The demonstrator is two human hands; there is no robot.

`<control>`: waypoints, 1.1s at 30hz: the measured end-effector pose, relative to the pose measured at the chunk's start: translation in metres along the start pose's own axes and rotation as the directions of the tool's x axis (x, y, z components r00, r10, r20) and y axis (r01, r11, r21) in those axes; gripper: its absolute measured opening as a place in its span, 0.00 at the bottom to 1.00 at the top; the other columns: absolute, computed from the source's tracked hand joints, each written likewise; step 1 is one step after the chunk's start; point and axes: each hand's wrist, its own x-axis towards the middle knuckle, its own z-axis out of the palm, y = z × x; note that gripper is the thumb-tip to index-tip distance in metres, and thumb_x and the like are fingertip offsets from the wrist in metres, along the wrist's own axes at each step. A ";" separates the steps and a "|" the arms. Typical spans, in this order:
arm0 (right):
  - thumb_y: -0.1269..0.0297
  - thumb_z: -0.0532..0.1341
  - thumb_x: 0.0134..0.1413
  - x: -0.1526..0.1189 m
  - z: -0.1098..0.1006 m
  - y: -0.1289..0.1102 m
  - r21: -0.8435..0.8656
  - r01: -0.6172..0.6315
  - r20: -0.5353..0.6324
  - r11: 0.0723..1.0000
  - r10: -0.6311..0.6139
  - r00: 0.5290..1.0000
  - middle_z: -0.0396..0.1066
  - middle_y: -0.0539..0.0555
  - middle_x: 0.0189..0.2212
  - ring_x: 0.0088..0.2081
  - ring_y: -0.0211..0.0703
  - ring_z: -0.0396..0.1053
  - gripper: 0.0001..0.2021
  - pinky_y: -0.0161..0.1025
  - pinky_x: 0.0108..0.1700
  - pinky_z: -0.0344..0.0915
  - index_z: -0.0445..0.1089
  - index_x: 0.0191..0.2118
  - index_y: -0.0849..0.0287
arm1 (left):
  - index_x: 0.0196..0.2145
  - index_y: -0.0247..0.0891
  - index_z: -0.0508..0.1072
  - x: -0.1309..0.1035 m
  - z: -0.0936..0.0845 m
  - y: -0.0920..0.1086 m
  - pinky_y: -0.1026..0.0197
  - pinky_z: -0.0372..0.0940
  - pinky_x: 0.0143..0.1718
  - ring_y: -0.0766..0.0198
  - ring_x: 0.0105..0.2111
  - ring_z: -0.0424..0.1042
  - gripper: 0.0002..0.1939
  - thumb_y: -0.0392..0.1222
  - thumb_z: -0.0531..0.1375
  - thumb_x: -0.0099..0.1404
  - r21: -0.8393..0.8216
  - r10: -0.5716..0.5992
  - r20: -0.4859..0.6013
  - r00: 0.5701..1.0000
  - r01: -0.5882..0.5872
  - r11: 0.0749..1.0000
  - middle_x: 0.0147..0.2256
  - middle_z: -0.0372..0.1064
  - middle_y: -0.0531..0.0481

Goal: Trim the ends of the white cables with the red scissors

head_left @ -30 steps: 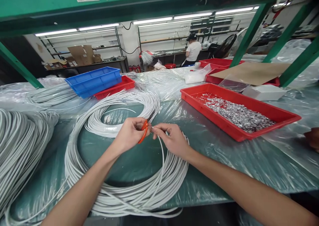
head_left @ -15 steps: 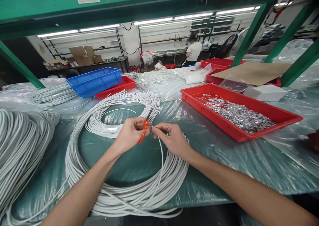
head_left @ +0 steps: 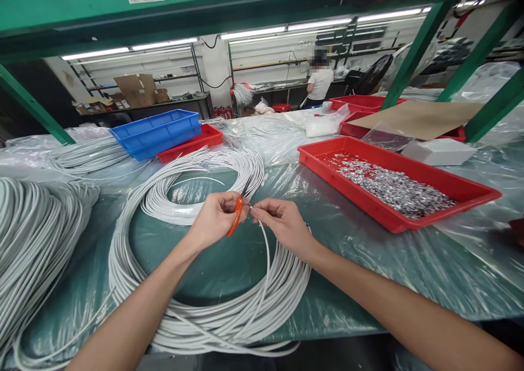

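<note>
Lower ctr: big coil (head_left: 123, 240) of pale cable on the plastic-covered bench (head_left: 204, 267); grey bundle (head_left: 36, 240) at L edge. One strand (head_left: 267, 251) rises from the coil to the hands, mid-frame.

L hand (head_left: 213, 218): fingers curled round orange-handled scissors (head_left: 236, 218), thumb + index pressed together by the strand's end. R hand (head_left: 289, 226): thumb + index pinching the strand close to its tip, other fingers bent in. Exact grip on the tip too small to tell.

To do it well, I'd say: R pinch firm but not crushing, just behind the tip; L pulls or turns only the tip; blades angled up + clear of R fingertips, as now; enough slack in the strand so the coil doesn't tug.

Just beyond, ctr: smaller coil (head_left: 172, 214). R of ctr: long red tray (head_left: 347, 191) w/ lots of small shiny metal bits (head_left: 397, 188), thinner toward its far L end. Upper L: blue tray (head_left: 158, 133) tilted on a red one (head_left: 208, 136), contents n/v. Upper R: white box (head_left: 440, 151), then brown sheet (head_left: 417, 119) over more red trays (head_left: 354, 126). Far back, top ctr-R: person in white top (head_left: 320, 83).
</note>
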 end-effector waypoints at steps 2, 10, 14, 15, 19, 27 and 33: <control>0.56 0.65 0.53 0.000 0.000 0.001 -0.002 0.000 -0.002 1.000 0.000 1.000 0.72 0.52 0.25 0.29 0.39 0.67 0.13 0.36 0.34 0.61 0.74 0.30 0.62 | 0.28 0.31 0.70 0.000 0.000 -0.001 0.70 0.54 0.21 0.74 0.20 0.58 0.02 0.32 0.60 0.54 0.000 0.004 0.000 1.000 -0.004 1.000 0.20 0.63 0.55; 0.57 0.63 0.54 -0.001 0.001 -0.003 -0.008 -0.001 0.018 1.000 0.001 1.000 0.70 0.51 0.24 0.28 0.38 0.65 0.13 0.36 0.33 0.59 0.73 0.28 0.62 | 0.27 0.32 0.69 0.000 0.001 0.001 0.71 0.51 0.20 0.75 0.20 0.55 0.04 0.33 0.62 0.53 -0.009 -0.013 -0.006 1.000 0.013 1.000 0.20 0.62 0.56; 0.57 0.61 0.56 -0.001 0.001 -0.004 0.018 -0.019 0.051 1.000 0.018 0.999 0.69 0.51 0.24 0.29 0.38 0.64 0.14 0.37 0.35 0.58 0.72 0.27 0.62 | 0.27 0.32 0.69 0.000 0.002 0.002 0.71 0.50 0.19 0.75 0.20 0.54 0.03 0.33 0.61 0.54 0.007 -0.012 0.008 1.000 0.012 1.000 0.19 0.62 0.56; 0.57 0.61 0.57 -0.001 0.001 -0.004 0.028 -0.021 0.055 0.999 0.020 0.998 0.69 0.51 0.24 0.29 0.38 0.64 0.14 0.37 0.36 0.58 0.72 0.26 0.62 | 0.26 0.32 0.70 0.000 0.002 0.002 0.71 0.50 0.19 0.75 0.20 0.53 0.02 0.33 0.61 0.54 0.000 -0.006 0.014 1.000 0.006 1.000 0.19 0.62 0.56; 0.56 0.60 0.58 -0.001 -0.001 -0.005 0.079 -0.052 0.098 0.996 0.044 0.994 0.67 0.51 0.24 0.29 0.38 0.61 0.16 0.37 0.35 0.56 0.71 0.26 0.61 | 0.27 0.32 0.70 0.002 0.000 0.000 0.70 0.52 0.21 0.74 0.21 0.56 0.02 0.30 0.58 0.53 -0.023 0.005 0.031 1.000 -0.005 1.000 0.21 0.64 0.55; 0.52 0.61 0.57 -0.002 -0.001 -0.009 0.165 -0.142 0.165 0.976 0.114 0.980 0.65 0.51 0.24 0.29 0.39 0.57 0.17 0.37 0.34 0.52 0.69 0.26 0.60 | 0.24 0.33 0.70 0.005 -0.006 -0.008 0.68 0.53 0.22 0.71 0.21 0.58 0.03 0.33 0.57 0.54 0.057 -0.067 0.014 0.998 0.066 0.996 0.21 0.64 0.53; 0.53 0.63 0.56 -0.002 -0.001 -0.010 0.201 -0.178 0.151 0.963 0.149 0.977 0.65 0.51 0.25 0.29 0.38 0.58 0.16 0.37 0.34 0.53 0.70 0.26 0.61 | 0.24 0.33 0.69 0.007 -0.008 -0.010 0.67 0.47 0.21 0.71 0.21 0.52 0.05 0.37 0.58 0.56 0.243 -0.081 -0.031 0.996 0.086 0.966 0.20 0.60 0.55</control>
